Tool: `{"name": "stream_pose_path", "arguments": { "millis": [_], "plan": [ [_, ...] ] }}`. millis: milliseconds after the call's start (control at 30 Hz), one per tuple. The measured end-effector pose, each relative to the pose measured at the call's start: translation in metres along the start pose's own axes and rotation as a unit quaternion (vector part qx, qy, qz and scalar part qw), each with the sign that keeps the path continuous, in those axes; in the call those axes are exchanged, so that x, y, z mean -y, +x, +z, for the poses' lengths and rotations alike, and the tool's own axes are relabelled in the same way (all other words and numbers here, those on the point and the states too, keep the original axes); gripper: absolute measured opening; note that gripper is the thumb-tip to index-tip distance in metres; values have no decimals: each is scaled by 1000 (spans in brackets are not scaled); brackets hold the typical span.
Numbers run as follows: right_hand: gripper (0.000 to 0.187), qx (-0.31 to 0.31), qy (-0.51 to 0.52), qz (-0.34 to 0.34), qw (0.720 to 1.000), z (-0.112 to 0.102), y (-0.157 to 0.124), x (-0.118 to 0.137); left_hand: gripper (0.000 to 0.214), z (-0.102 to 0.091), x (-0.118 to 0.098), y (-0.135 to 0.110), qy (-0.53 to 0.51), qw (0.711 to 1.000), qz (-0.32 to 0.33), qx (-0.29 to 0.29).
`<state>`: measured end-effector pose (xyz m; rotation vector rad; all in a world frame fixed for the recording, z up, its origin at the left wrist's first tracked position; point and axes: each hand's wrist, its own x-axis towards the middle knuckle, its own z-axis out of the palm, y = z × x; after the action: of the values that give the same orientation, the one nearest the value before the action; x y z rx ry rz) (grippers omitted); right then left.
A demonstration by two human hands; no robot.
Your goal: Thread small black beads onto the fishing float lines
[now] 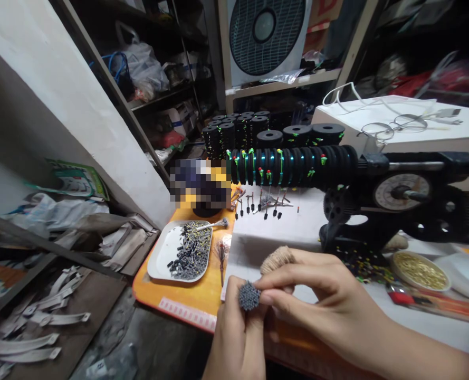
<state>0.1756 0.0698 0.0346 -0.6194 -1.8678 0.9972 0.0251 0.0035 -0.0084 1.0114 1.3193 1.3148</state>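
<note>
My left hand [234, 335] is closed around a tight round bundle of thin dark rods [249, 296], whose grey ends face me. The thumb and forefinger of my right hand [317, 295] pinch at the bundle's right edge. A tan wrap [277, 259] covers one finger of the right hand. Beyond both hands, a row of black discs [293, 166] on a horizontal shaft carries blue-green line and small green and red bits. Several small black pieces [266, 215] hang below it on thin lines.
A white tray [159, 264] with small dark and yellow parts lies left on the orange table [145, 287]. Black geared machinery [408, 195] stands right, beside a bowl of gold-coloured bits [420, 270]. Behind are black spools [269, 138], a white box [443, 113] bearing eyeglasses, and a fan [264, 26].
</note>
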Motion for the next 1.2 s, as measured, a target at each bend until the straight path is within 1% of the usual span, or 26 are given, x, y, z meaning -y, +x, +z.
{"name": "stream_pose_path", "arguments": {
  "millis": [67,133,200,300,333,400,500,633,767,967,1200],
  "plan": [
    [17,5,-14,-19,1000,1,-1,-1,28,2,2,-2,0,1000,4,-16],
    [15,8,-20,-21,1000,2,-2,-2,28,5,2,-2,-27,999,0,-24],
    [14,6,-24,-21,999,2,-2,-2,32,10,2,-3,-91,995,-15,-37],
    [13,6,-30,-40,999,1,-1,-3,37,15,1,-3,-218,971,-50,-80],
    [13,11,-34,-46,998,0,-1,-3,36,15,0,-2,-248,963,-52,-88],
    [12,22,-46,-57,997,-1,-1,-5,34,13,0,-2,-279,956,-29,-83],
    [11,43,-67,-68,994,-2,-1,-8,38,7,0,-1,-277,958,25,-67],
    [13,74,-91,-68,991,-2,-1,-9,30,4,4,0,-265,960,54,-73],
    [14,85,-101,-65,989,-1,-3,-7,26,6,9,-2,-239,963,94,-79],
    [14,90,-99,-51,990,1,-5,-3,27,10,9,-4,-233,963,108,-83],
    [13,86,-101,-48,990,1,-4,2,27,10,11,-3,-231,963,109,-83]
  ]
}}
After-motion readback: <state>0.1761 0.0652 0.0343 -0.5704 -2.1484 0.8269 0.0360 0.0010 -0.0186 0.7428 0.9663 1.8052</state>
